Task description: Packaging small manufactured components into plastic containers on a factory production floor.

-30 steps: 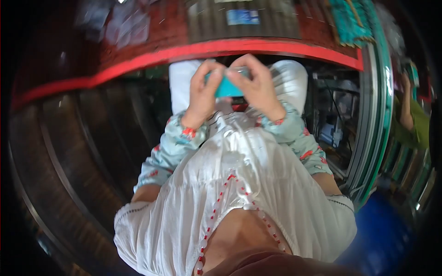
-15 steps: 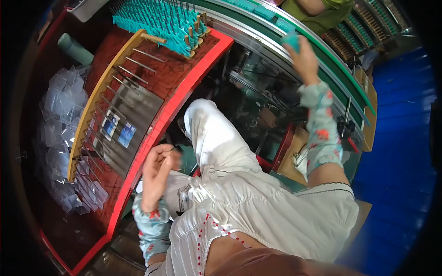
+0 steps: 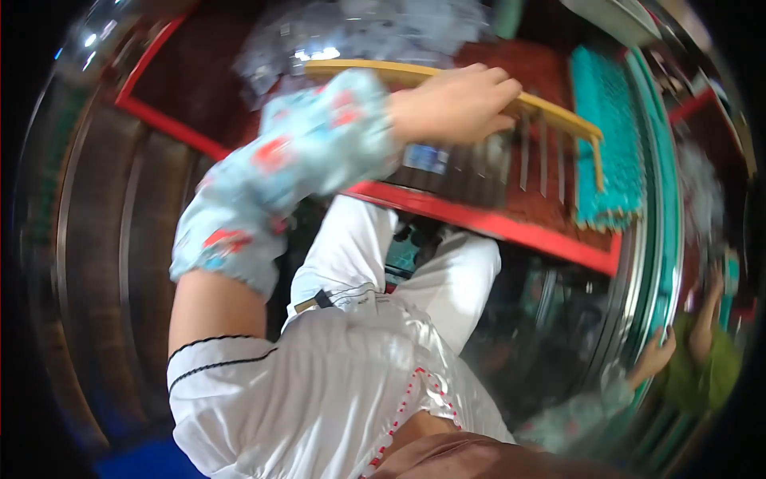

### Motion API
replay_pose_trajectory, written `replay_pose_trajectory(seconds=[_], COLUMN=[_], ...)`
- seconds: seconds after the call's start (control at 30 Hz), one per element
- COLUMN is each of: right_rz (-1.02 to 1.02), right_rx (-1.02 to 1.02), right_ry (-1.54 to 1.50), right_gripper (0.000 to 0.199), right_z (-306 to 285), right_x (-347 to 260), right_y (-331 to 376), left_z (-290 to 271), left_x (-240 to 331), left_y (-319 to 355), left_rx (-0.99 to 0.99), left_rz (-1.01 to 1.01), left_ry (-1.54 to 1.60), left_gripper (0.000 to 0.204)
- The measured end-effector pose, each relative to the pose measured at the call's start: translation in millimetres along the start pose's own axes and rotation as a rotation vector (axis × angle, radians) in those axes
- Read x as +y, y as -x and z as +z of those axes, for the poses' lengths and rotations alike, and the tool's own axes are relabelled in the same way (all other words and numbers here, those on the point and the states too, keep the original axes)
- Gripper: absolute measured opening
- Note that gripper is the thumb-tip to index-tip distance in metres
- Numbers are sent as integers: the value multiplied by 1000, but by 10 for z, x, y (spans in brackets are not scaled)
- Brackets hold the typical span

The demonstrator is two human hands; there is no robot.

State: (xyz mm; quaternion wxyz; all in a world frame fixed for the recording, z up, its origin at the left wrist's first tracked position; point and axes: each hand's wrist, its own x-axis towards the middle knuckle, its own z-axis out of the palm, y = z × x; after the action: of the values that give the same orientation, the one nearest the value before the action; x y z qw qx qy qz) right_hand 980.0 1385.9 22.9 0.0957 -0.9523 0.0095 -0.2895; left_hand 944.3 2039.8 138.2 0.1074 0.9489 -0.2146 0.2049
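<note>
Yellow pin rack (image 3: 558,114) lying beneath the left hand (image 3: 459,104) on a red-edged worktop (image 3: 511,227)

The rack's long wooden bar is stretching across the worktop, with thin metal pins (image 3: 544,164) pointing from it toward the wearer. The left hand is hovering over or resting on the middle of the bar, its fingers bending and slightly apart; blur is hiding whether they are gripping it. A pale blue floral sleeve (image 3: 275,156) is covering that forearm. The right hand (image 3: 656,355) is appearing small at the lower right, beside a green and silver rail (image 3: 658,271); whether it is closing on anything cannot be told.

Behind the bar, a heap of clear plastic pieces (image 3: 375,32) is spreading over the worktop. Nearer the wearer, a blue card (image 3: 427,158) is lying on a grey board (image 3: 487,172). To the right, a turquoise block (image 3: 610,88) is standing partly behind the rack's end. White trousers (image 3: 447,279) are showing below the red edge. At far right, a co-worker in olive green (image 3: 706,375) is holding up something turquoise (image 3: 730,267).
</note>
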Motion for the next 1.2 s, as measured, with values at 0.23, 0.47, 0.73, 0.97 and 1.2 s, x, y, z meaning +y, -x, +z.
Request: replay_pose_trajectory(seconds=[0.23,0.47,0.73,0.97,1.2], right_rz=[-549,-977,-1289,-1227,-784], right_rx=[80,295,-654,-1218,-2120], right_ry=[-214,-430,-1052,-1652,-1903], right_gripper=[33,42,24,24,38], right_z=[-474,-1205,-1010,-1600,-3179], right_x=[-2340,-3753,-5683,-6981,-7790], right_y=[-668,-895,383,1288,1134], left_z=[465,-954,-2420,-3401,-3088], left_x=[-673,-237,611,2252,1732], left_y=[-538,-46,2054,3068,2532], left_rx=[-458,-222,-431,441,1081], left_rz=[-250,-376,-575,-258,-478], left_ry=[262,80,-438,-1088,-788], left_gripper=[66,65,52,58,95])
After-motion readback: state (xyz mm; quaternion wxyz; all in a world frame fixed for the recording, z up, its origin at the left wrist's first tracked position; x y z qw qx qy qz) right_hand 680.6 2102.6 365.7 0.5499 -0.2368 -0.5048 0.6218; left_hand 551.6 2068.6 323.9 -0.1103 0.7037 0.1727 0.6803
